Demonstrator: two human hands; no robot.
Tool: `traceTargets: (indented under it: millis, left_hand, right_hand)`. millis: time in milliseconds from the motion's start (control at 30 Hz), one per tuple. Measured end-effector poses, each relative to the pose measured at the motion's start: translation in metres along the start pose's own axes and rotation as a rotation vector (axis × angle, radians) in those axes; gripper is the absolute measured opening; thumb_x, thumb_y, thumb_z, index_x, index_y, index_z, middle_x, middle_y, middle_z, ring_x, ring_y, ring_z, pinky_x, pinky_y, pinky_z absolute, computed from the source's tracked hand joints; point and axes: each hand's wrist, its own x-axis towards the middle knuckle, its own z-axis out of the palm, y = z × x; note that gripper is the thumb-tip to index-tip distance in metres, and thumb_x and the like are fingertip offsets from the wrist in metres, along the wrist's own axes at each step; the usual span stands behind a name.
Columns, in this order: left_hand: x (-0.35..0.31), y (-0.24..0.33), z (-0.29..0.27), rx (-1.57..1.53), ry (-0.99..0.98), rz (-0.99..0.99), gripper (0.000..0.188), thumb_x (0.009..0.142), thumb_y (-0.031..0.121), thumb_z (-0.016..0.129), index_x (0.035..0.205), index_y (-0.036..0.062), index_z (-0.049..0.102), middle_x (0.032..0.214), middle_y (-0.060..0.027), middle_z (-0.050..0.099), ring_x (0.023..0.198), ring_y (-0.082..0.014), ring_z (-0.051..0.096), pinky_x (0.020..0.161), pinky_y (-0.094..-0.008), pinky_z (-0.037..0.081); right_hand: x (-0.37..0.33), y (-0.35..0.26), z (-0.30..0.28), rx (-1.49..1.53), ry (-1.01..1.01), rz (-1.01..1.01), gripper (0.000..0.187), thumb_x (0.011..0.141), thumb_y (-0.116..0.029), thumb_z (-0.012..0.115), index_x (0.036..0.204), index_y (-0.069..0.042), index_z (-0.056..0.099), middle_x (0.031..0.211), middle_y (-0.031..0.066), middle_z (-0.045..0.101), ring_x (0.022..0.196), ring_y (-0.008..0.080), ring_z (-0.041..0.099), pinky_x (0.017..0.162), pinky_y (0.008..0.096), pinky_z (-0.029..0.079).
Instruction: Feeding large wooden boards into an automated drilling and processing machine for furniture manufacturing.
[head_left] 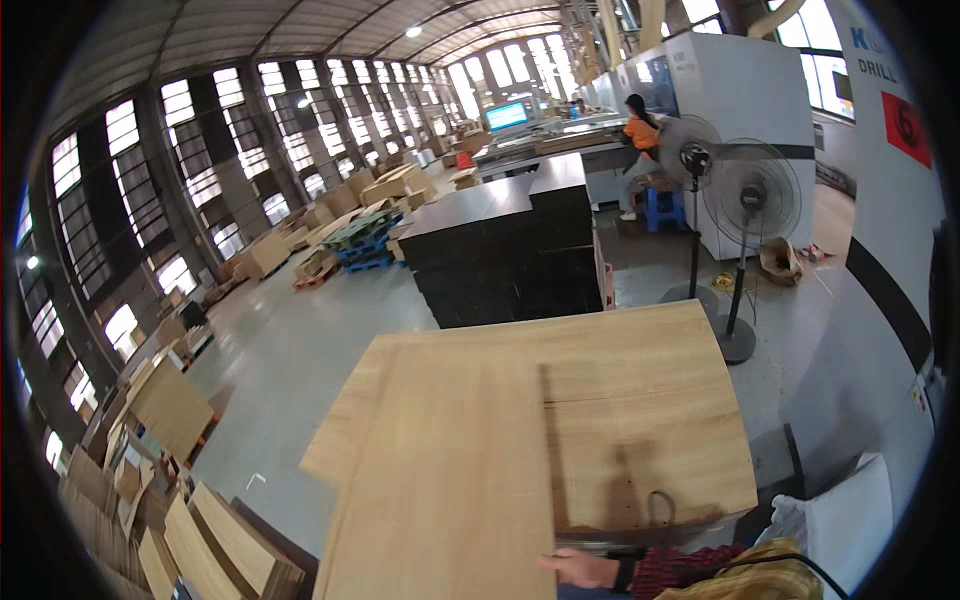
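A wood panel [450, 460] is held by right fingers [556, 563] near a white bag [845, 510].

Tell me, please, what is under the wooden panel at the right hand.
Under the panel, whose edge the right hand holds, light wood-grain boards show on both sides. Their covered middle cannot be seen, nor whether the panel touches it.

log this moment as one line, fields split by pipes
right hand: gripping narrow wooden panel, right edge | left hand: not visible | panel: hides part of wide wooden board | beyond: black-sided stack
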Motion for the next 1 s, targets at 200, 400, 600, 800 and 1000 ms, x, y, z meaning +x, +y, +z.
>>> traceTargets:
  millis: [200, 400, 600, 800, 1000]
  left_hand:
    - [0.117, 0.167, 0.113, -0.289, -0.278, 0.19, 0.043, 0.082, 0.033, 0.046, 0.085, -0.0087, 0.057, 0.079, -0.0253, 0.058, 0.068, -0.036, 0.052, 0.066, -0.0406, 0.042]
    - [0.233, 0.311, 0.276, 0.014, -0.349, 0.921, 0.036, 0.078, 0.03, 0.045, 0.082, -0.003, 0.06, 0.085, -0.0254, 0.058, 0.081, -0.0394, 0.055, 0.069, -0.0433, 0.043]
    - [0.198, 0.463, 0.332, 0.03, -0.637, 1.263, 0.024, 0.078, 0.018, 0.046, 0.088, 0.0018, 0.06, 0.094, -0.0231, 0.057, 0.085, -0.0386, 0.053, 0.076, -0.0456, 0.042]
    - [0.162, 0.573, 0.454, -0.137, -0.595, 1.369, 0.04, 0.08, 0.035, 0.04, 0.074, 0.0018, 0.062, 0.066, -0.0203, 0.058, 0.061, -0.0337, 0.057, 0.058, -0.0417, 0.045]
    - [0.173, 0.589, 0.497, -0.305, -0.552, 1.393, 0.038, 0.074, 0.016, 0.056, 0.107, -0.0015, 0.049, 0.096, -0.023, 0.055, 0.082, -0.0362, 0.054, 0.068, -0.044, 0.044]
  right_hand:
    - [-0.024, -0.006, -0.039, 0.149, 0.408, -0.306, 0.028, 0.089, -0.02, 0.045, 0.11, -0.003, 0.05, 0.104, 0.0044, 0.057, 0.094, 0.0158, 0.055, 0.084, 0.0341, 0.043]
    - [-0.04, 0.027, -0.012, 0.25, 0.566, -0.427, 0.03, 0.089, -0.02, 0.042, 0.112, -0.001, 0.047, 0.104, 0.0091, 0.056, 0.093, 0.0218, 0.055, 0.082, 0.038, 0.043]
    - [-0.012, 0.088, 0.044, 0.362, 0.949, -0.541, 0.031, 0.087, -0.031, 0.046, 0.1, -0.004, 0.054, 0.09, 0.0077, 0.06, 0.08, 0.0189, 0.058, 0.071, 0.0336, 0.047]
    - [0.021, 0.092, -0.018, 0.249, 1.145, -0.548, 0.033, 0.089, -0.021, 0.042, 0.114, 0.0, 0.046, 0.102, 0.0106, 0.056, 0.089, 0.0223, 0.056, 0.079, 0.0365, 0.044]
    - [0.037, 0.03, -0.059, -0.294, 0.924, -0.247, 0.035, 0.09, -0.031, 0.041, 0.094, 0.0, 0.057, 0.087, 0.0115, 0.063, 0.079, 0.0161, 0.06, 0.067, 0.0264, 0.047]
